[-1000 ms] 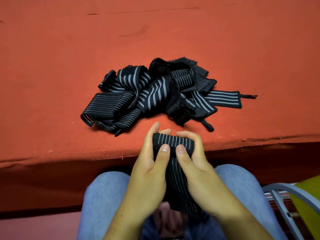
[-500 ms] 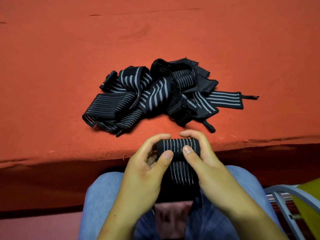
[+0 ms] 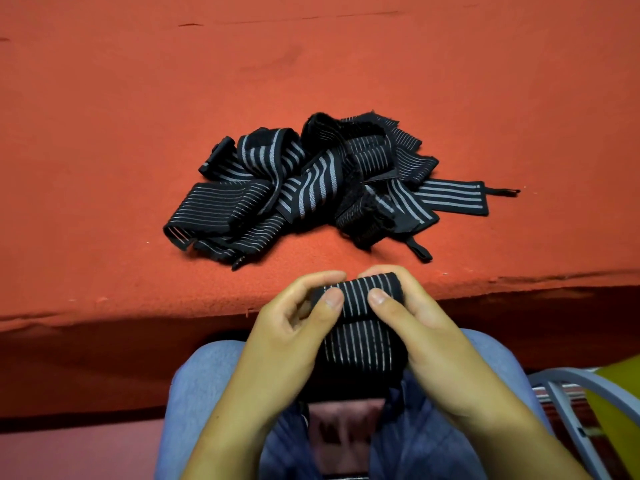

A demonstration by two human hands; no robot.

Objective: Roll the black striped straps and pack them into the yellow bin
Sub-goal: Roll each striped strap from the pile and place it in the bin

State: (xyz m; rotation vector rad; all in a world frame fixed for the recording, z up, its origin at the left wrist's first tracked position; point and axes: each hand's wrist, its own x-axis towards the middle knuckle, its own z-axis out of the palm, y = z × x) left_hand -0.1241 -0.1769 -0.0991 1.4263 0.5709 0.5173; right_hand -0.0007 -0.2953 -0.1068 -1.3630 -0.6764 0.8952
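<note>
- The left hand [image 3: 287,341] and the right hand [image 3: 436,337] are close together in the lower middle of the frame. Both pinch 1 strap [image 3: 360,297], with thumbs on the near side and fingers curled over the far side.
- The top of that strap is a tight roll. Its loose end hangs down between the 2 hands, over the lap.
- If a thumb slips, I think the roll could spring open, because the strap looks stretchy.
- If 1 hand pulls harder than the other, the roll may go crooked and poke out at 1 side.
- The hanging end could twist, and then the roll would be lumpy.
- The pile of straps [image 3: 311,188] lies in the middle of the frame on the red cloth [image 3: 121,133]. It is tangled, so pulling 1 out may drag others off the edge.
- A yellow shape at the lower right edge is likely the yellow bin [image 3: 620,445], behind a grey chair frame [image 3: 585,374]. Only a bit shows, so I cannot tell how full it is.
- The strap's bottom end is hidden by the hands and lap. I cannot count the straps in the pile.
</note>
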